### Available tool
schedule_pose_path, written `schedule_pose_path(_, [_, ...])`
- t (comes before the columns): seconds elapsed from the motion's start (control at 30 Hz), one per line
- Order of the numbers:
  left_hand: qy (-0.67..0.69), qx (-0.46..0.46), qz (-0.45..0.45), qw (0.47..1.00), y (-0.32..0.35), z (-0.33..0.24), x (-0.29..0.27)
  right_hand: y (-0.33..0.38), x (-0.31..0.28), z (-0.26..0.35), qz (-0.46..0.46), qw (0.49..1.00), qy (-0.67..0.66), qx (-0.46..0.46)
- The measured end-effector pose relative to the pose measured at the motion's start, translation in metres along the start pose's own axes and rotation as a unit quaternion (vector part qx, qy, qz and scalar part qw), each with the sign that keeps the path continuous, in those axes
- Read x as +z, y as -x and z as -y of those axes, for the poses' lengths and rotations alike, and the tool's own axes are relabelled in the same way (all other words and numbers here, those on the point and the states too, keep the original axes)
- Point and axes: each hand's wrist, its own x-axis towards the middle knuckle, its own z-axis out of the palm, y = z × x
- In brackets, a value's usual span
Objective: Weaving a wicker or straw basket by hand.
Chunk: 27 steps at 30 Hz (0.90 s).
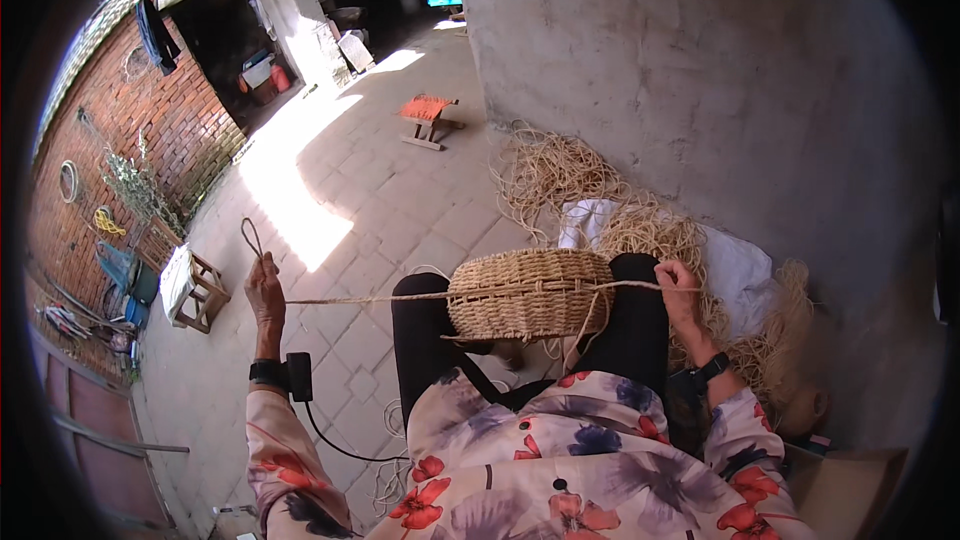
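A woven straw basket point(530, 315) rests between my knees, its coiled, braided side facing up. To its left, my left hand point(265, 292) is raised and closed on a twisted straw cord point(365, 299). One end of this cord stands up in a narrow loop above the fist. The cord stretches taut from there to the basket. On the other side, my right hand point(680, 290) pinches a cord point(635, 284) drawn out from the basket's right part. A thinner strand hangs down from the basket toward my lap.
Heaps of loose straw cord point(560, 172) and white sacks point(735, 275) lie along the grey wall point(700, 70) at right. A low stool with an orange seat point(428, 108) stands ahead on the paving. At left is a small wooden stool point(200, 295) under a white cloth.
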Motion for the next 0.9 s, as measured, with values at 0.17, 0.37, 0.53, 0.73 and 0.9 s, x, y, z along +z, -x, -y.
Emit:
schedule_pose_path(0.17, [0.092, -0.029, 0.215, 0.972, 0.048, -0.094, 0.066, 0.008, 0.029, 0.039, -0.063, 0.938, 0.294, -0.171])
schedule_pose_path(0.37, [0.178, 0.189, 0.356, 0.898, 0.112, -0.249, 0.084, 0.013, 0.029, 0.053, -0.032, 0.95, 0.277, -0.141])
schedule_pose_path(0.53, [0.132, 0.201, 0.447, 0.862, 0.119, -0.268, 0.085, 0.012, 0.035, 0.05, -0.046, 0.941, 0.295, -0.158])
schedule_pose_path(0.73, [0.244, 0.093, 0.471, 0.843, 0.112, -0.218, 0.081, 0.011, 0.031, 0.041, -0.062, 0.94, 0.293, -0.162])
schedule_pose_path(0.9, [0.139, -0.052, 0.339, 0.929, 0.06, -0.028, 0.012, 0.014, 0.023, 0.035, -0.079, 0.946, 0.276, -0.148])
